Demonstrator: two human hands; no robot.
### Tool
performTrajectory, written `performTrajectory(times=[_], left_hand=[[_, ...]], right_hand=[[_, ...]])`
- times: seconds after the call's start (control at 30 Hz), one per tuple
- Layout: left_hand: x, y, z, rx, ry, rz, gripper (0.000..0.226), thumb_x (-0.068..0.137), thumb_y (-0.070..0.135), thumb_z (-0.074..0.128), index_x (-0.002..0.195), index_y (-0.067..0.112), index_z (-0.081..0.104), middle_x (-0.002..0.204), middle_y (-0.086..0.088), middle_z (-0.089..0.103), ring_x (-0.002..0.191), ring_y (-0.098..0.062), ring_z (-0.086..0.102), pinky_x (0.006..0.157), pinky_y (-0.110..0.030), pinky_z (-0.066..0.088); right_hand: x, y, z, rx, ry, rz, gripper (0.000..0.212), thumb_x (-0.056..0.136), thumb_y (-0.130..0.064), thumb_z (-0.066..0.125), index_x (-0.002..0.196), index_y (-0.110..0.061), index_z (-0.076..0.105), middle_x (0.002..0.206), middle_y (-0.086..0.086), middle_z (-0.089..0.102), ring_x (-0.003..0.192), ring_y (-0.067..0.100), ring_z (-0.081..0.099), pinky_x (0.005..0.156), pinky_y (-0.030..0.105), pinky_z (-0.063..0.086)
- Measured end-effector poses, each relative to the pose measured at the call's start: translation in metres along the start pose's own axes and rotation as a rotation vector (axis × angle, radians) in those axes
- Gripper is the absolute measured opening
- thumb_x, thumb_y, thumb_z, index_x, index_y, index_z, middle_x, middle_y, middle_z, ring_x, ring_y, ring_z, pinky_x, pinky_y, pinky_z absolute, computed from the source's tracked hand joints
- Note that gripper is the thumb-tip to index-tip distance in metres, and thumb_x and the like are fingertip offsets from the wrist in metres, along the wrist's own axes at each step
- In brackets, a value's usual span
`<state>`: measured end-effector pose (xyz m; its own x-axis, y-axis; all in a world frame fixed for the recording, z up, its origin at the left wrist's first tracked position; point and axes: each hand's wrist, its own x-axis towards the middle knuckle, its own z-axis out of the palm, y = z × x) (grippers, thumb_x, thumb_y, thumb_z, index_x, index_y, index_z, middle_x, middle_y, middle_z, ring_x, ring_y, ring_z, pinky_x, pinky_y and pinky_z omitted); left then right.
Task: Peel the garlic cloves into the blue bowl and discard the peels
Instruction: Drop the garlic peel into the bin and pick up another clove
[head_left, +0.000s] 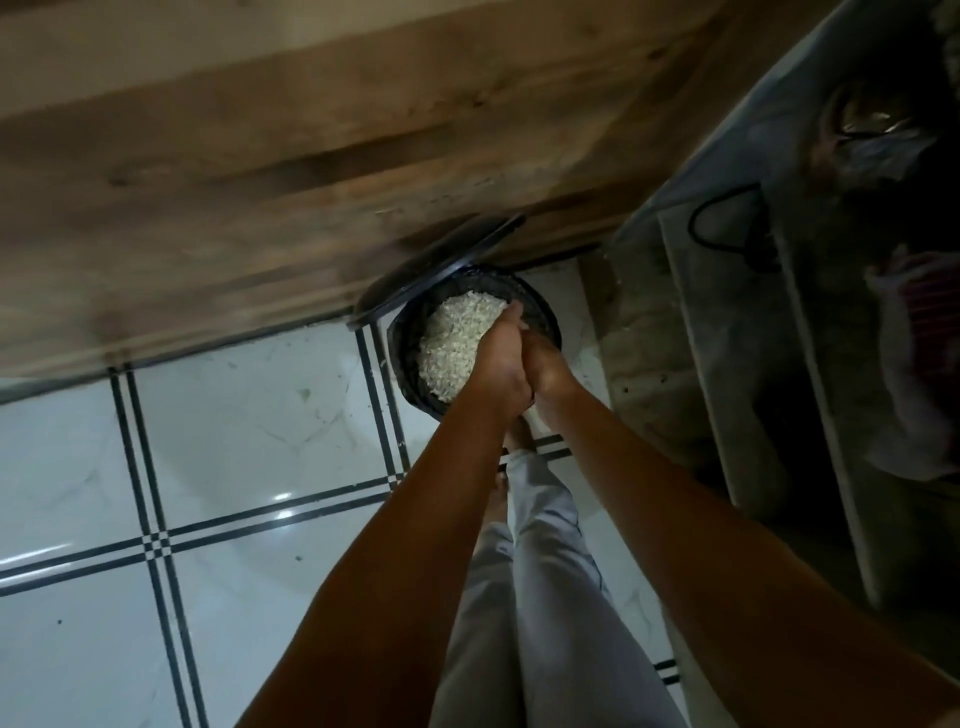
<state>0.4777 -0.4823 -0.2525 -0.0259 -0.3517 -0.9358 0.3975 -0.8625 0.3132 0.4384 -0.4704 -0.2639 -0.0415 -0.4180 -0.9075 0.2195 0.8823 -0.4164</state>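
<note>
The peels (451, 347) lie as a pale heap inside the black-lined bin (545, 312), which stands on the tiled floor (249, 415) against a wooden panel (260, 182), its lid (441, 265) tipped up and back toward that panel. The heap sits directly below and slightly ahead of both hands, so any drop falls straight down into the open mouth; it has no clear long axis, only a rough mound filling the left half of the bin. The left hand (501, 371) and right hand (545, 369) are pressed together over the near rim, equally near the heap, the left one's fingertips reaching furthest over it. They look cupped side by side, as if shedding the last scraps, but the dim light hides the palms, so I cannot tell whether either grip holds peels or is empty. Both forearms run in from the lower edge, nearly parallel and stretched well forward, above grey trousers (540, 597) and a bare foot (519, 441) at the bin's base. The blue bowl and the cloves are out of view. My guess is that discarding is nearly done.
</note>
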Motion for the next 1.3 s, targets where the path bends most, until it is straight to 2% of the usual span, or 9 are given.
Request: performTrajectory(times=[0.1, 0.17, 0.27, 0.33, 0.43, 0.63, 0.83, 1.03, 1.3], left_hand=[[-0.013, -0.007, -0.004, 0.105, 0.114, 0.195, 0.055, 0.098, 0.034, 0.041, 0.147, 0.015, 0.025, 0.149, -0.012, 0.035, 0.134, -0.027, 0.037, 0.111, -0.041, 0.031], [-0.019, -0.007, -0.017, 0.181, -0.008, 0.174, 0.059, 0.099, 0.026, 0.041, 0.15, 0.021, 0.011, 0.148, -0.011, 0.034, 0.132, -0.029, 0.04, 0.105, -0.043, 0.037], [-0.018, 0.003, -0.038, 0.271, 0.078, 0.265, 0.045, 0.099, 0.01, 0.034, 0.144, 0.009, 0.031, 0.139, -0.021, 0.044, 0.121, -0.035, 0.048, 0.103, -0.044, 0.04], [-0.041, 0.016, -0.042, 0.359, 0.144, 0.337, 0.041, 0.097, 0.008, 0.038, 0.138, 0.007, 0.042, 0.133, -0.019, 0.05, 0.117, -0.033, 0.05, 0.101, -0.039, 0.042], [-0.092, 0.024, -0.026, 0.357, 0.012, 0.374, 0.032, 0.098, 0.013, 0.042, 0.127, 0.006, 0.053, 0.113, -0.011, 0.058, 0.1, -0.022, 0.056, 0.082, -0.03, 0.045], [-0.209, -0.003, 0.064, 0.326, -0.286, 0.522, 0.019, 0.1, 0.015, 0.04, 0.109, 0.011, 0.056, 0.094, -0.004, 0.063, 0.079, -0.015, 0.061, 0.069, -0.024, 0.049], [-0.308, -0.093, 0.156, 0.53, -0.646, 0.558, 0.02, 0.099, 0.015, 0.04, 0.087, 0.018, 0.056, 0.078, 0.0, 0.06, 0.055, -0.005, 0.06, 0.061, -0.022, 0.045], [-0.374, -0.215, 0.217, 0.78, -0.93, 0.504, 0.018, 0.099, 0.015, 0.041, 0.088, 0.016, 0.056, 0.079, -0.001, 0.061, 0.06, -0.01, 0.057, 0.056, -0.021, 0.044], [-0.426, -0.402, 0.259, 0.97, -1.129, 0.353, 0.016, 0.098, 0.013, 0.043, 0.087, 0.015, 0.054, 0.077, -0.003, 0.06, 0.052, -0.007, 0.057, 0.052, -0.018, 0.044]], right_hand=[[-0.018, -0.016, 0.001, 0.294, -0.042, -0.007, 0.046, 0.099, -0.033, 0.038, 0.14, -0.011, 0.041, 0.144, 0.015, 0.042, 0.134, 0.032, 0.038, 0.108, 0.039, 0.033], [-0.038, -0.018, 0.004, 0.426, -0.082, -0.075, 0.04, 0.099, -0.02, 0.04, 0.137, -0.008, 0.044, 0.137, 0.012, 0.049, 0.128, 0.025, 0.045, 0.096, 0.029, 0.04], [-0.068, -0.015, -0.006, 0.464, -0.058, -0.193, 0.037, 0.097, -0.007, 0.038, 0.132, 0.003, 0.045, 0.133, 0.008, 0.051, 0.115, 0.019, 0.053, 0.08, 0.016, 0.048], [-0.088, -0.023, -0.022, 0.43, -0.014, -0.276, 0.038, 0.099, -0.013, 0.036, 0.134, 0.0, 0.044, 0.137, 0.008, 0.049, 0.121, 0.019, 0.05, 0.09, 0.02, 0.043], [-0.13, -0.039, -0.05, 0.38, -0.004, -0.379, 0.039, 0.102, -0.022, 0.032, 0.134, -0.004, 0.046, 0.134, 0.009, 0.052, 0.122, 0.021, 0.048, 0.099, 0.029, 0.035], [-0.241, -0.043, -0.126, 0.53, 0.164, -0.582, 0.029, 0.099, -0.018, 0.04, 0.122, -0.008, 0.054, 0.104, 0.005, 0.064, 0.1, 0.023, 0.061, 0.086, 0.032, 0.047], [-0.349, 0.002, -0.232, 0.85, 0.418, -0.8, 0.016, 0.095, -0.011, 0.046, 0.087, -0.012, 0.06, 0.079, 0.002, 0.064, 0.065, 0.014, 0.06, 0.055, 0.023, 0.046], [-0.427, 0.087, -0.335, 1.004, 0.683, -0.884, 0.018, 0.096, -0.015, 0.044, 0.096, -0.011, 0.062, 0.088, 0.004, 0.065, 0.075, 0.019, 0.059, 0.067, 0.029, 0.046], [-0.484, 0.224, -0.466, 0.956, 0.961, -0.841, 0.011, 0.091, -0.004, 0.053, 0.092, -0.01, 0.062, 0.077, 0.004, 0.062, 0.066, 0.015, 0.058, 0.056, 0.025, 0.047]])
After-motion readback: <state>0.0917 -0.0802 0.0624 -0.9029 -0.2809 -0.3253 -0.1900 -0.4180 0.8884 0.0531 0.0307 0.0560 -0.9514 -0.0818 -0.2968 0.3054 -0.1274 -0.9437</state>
